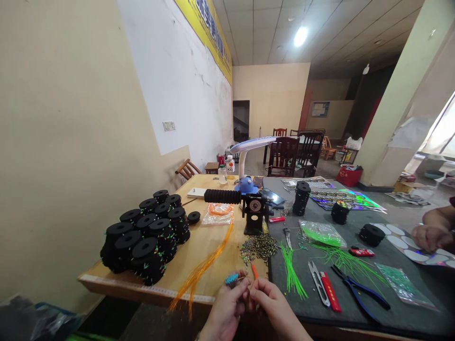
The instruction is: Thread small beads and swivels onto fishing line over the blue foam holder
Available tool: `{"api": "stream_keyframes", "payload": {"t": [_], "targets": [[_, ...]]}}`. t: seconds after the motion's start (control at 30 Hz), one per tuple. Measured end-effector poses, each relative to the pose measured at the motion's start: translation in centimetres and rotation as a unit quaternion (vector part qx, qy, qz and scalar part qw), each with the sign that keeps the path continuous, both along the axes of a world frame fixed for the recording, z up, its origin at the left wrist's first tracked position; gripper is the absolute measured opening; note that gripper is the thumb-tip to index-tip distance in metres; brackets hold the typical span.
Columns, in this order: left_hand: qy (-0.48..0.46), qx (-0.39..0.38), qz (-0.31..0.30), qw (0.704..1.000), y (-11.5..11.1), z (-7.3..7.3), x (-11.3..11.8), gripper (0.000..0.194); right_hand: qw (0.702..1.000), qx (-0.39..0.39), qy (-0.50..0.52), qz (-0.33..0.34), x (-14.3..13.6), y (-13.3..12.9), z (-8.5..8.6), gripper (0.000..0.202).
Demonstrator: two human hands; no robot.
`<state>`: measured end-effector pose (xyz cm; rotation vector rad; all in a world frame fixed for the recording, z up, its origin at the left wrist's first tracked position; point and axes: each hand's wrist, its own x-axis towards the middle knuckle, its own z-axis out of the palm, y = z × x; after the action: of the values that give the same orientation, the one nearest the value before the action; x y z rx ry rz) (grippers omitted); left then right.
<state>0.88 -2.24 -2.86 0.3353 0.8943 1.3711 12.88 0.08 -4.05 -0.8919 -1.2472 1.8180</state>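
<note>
Wooden tabletop [206, 241] bears seemingly finished black spools [147, 237]; loose beads [261, 246] remain. I see left hand [227, 310] and right hand [272, 303] pinched closed, contents unclear.

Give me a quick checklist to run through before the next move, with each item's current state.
1. Left hand and right hand close together: ok.
2. Secure hold between the fingertips: cannot tell; the detail is too small.
3. Bead pile on the table just beyond the hands: ok.
4. Orange strands fully on the table: not ok; the ends hang past the near edge.
5. Pliers lying apart from the right hand: ok.
</note>
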Motion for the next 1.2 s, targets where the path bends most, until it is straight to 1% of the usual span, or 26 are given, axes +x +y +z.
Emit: {"api": "stream_keyframes", "payload": {"t": [0.2, 0.33, 0.43, 0.53, 0.63, 0.77, 0.9, 1.0, 1.1, 1.2], "targets": [[0.009, 0.006, -0.009, 1.000, -0.1, 0.5, 0.1, 0.054, 1.000, -0.006, 0.009, 0.004, 0.1, 0.0, -0.2, 0.040], [0.007, 0.003, -0.003, 1.000, -0.2, 0.9, 0.1, 0.055, 1.000, 0.001, 0.012, 0.008, 0.1, 0.1, -0.3, 0.044], [0.006, -0.006, 0.010, 1.000, -0.3, 1.3, 0.2, 0.057, 1.000, 0.018, -0.012, 0.013, 0.2, 0.4, -0.3, 0.050], [0.005, -0.003, 0.018, 1.000, -0.5, 1.5, 0.3, 0.056, 0.999, 0.030, -0.030, 0.005, 0.2, 0.6, 0.0, 0.054], [0.015, 0.012, 0.028, 0.999, -0.4, 1.4, 0.4, 0.053, 0.999, 0.033, -0.042, -0.004, 0.2, 0.7, 0.2, 0.055], [0.040, 0.048, 0.058, 0.996, 0.2, 0.9, 0.3, 0.046, 0.996, 0.035, -0.077, -0.006, 0.1, 1.0, 0.6, 0.057], [0.064, 0.042, 0.093, 0.993, 0.9, 0.7, -0.2, 0.048, 0.993, 0.074, -0.092, -0.022, -0.2, 1.5, 0.7, 0.048], [0.084, 0.046, 0.099, 0.990, 1.2, 0.7, -0.7, 0.047, 0.989, 0.105, -0.101, -0.040, -0.7, 2.0, 0.6, 0.039], [0.095, 0.060, 0.099, 0.989, 1.4, 0.7, -1.1, 0.043, 0.989, 0.104, -0.100, -0.041, -1.3, 2.5, 0.4, 0.035], [0.111, 0.067, 0.101, 0.986, 1.5, 0.5, -1.4, 0.041, 0.990, 0.091, -0.096, -0.051, -2.0, 3.0, 0.3, 0.036]]}}
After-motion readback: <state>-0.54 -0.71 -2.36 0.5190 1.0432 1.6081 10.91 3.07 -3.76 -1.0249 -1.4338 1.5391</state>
